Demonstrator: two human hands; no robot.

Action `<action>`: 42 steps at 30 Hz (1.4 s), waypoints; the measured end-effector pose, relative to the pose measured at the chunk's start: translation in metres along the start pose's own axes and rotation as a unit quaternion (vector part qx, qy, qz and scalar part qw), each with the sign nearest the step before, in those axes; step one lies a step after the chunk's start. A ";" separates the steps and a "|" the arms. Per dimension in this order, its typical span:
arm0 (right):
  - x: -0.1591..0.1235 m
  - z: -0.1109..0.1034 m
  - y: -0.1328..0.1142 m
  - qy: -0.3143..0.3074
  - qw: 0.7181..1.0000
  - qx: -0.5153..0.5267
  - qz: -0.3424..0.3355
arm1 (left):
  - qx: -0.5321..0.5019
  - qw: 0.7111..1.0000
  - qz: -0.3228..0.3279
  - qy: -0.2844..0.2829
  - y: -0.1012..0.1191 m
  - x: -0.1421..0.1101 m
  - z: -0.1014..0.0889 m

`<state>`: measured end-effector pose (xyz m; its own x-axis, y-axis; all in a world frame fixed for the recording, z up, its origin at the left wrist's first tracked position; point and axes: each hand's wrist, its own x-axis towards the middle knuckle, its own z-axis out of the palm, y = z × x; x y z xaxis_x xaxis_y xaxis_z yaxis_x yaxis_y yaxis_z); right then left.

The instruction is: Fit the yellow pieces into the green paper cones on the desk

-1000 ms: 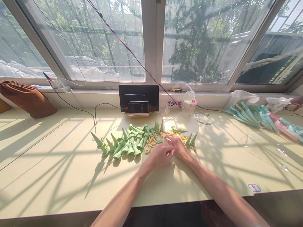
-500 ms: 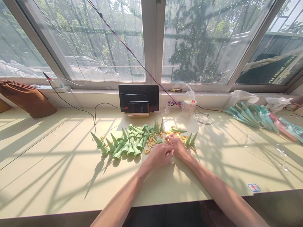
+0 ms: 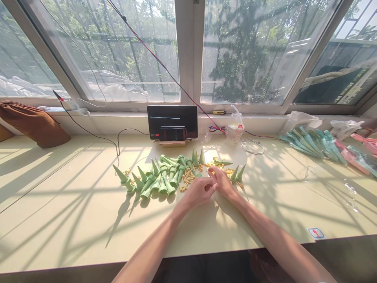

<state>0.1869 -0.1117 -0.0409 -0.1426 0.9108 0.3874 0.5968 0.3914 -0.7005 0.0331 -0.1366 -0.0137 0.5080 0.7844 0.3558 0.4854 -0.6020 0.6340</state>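
My left hand (image 3: pixel 201 189) is curled with its fingertips against my right hand (image 3: pixel 220 181), whose fingers are bent in a pinch. What lies between the fingers is hidden. Just beyond my left hand shows the rim of a green plastic piece (image 3: pixel 198 175); whether the hand touches it I cannot tell. To the left spreads a pile of green hollow plastic spikes (image 3: pixel 162 184), several lying and some standing point up. Small tan pegs (image 3: pixel 186 181) lie beside the pile, with more yellowish pegs (image 3: pixel 228 171) around my right hand. Two green cones (image 3: pixel 238 173) stand right of it.
A tablet (image 3: pixel 173 116) and a phone (image 3: pixel 172 134) lean at the window side. Behind are a knotted plastic bag with a cup (image 3: pixel 235 129) and a coiled cable (image 3: pixel 252 147). Bagged teal pieces (image 3: pixel 306 143) lie right, a brown pouch (image 3: pixel 35 124) left.
My two hands have drawn slightly closer together, the fingers shifting a little. A pink item has come into view at the far right edge. The spikes and pegs have not moved.
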 end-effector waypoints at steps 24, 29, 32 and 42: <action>-0.005 0.000 -0.020 0.022 0.954 0.285 0.088 | -0.173 0.960 -0.158 0.154 -0.006 0.010 -0.009; -0.004 0.000 -0.021 0.009 0.950 0.298 0.094 | -0.182 0.957 -0.164 0.156 -0.007 0.011 -0.009; -0.002 0.001 -0.022 0.012 0.929 0.350 0.121 | -0.193 0.954 -0.163 0.159 -0.006 0.011 -0.009; 0.002 -0.001 -0.014 0.005 0.834 0.517 0.192 | -0.197 0.951 -0.172 0.164 -0.005 0.010 -0.009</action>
<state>0.1791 -0.1151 -0.0291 -0.0872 0.9960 0.0176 -0.4039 -0.0192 -0.9146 0.0292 -0.1243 -0.0069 0.0868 0.9684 0.2340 0.2466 -0.2485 0.9367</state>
